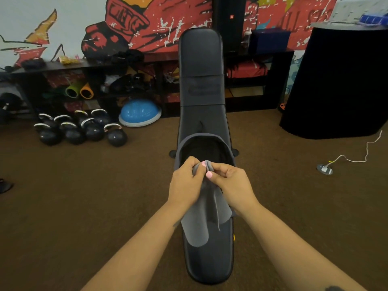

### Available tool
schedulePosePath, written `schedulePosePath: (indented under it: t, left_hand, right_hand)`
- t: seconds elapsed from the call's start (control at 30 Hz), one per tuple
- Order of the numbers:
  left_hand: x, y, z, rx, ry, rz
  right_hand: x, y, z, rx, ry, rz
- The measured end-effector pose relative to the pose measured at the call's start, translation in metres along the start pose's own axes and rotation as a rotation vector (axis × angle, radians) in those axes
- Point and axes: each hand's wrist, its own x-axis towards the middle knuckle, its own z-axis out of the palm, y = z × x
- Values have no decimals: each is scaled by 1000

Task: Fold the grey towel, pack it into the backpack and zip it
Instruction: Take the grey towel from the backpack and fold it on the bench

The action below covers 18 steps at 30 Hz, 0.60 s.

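Pinching grey towel (198, 219) top: left hand (185, 183), right hand (230, 182) fingers clamped | backpack (182, 152) interior dark (contents unreadable)

black padded workout bench (206, 261) on brown carpet; open grey backpack (183, 151) lies mid-bench, grey towel (197, 225) draped on the near pad.
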Motion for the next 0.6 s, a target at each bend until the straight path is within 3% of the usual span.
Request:
schedulePosePath:
  t: [0.37, 0.53, 0.6]
  left_hand:
    - [6, -7, 1, -108, -122, 10]
    - [0, -14, -5, -4, -376, 48]
    - [-3, -18, -6, 172, -457, 83]
  right_hand:
    - [6, 6, -5, -207, 95, -61]
    - [12, -7, -12, -80, 98, 34]
    - [15, -11, -16, -32, 122, 48]
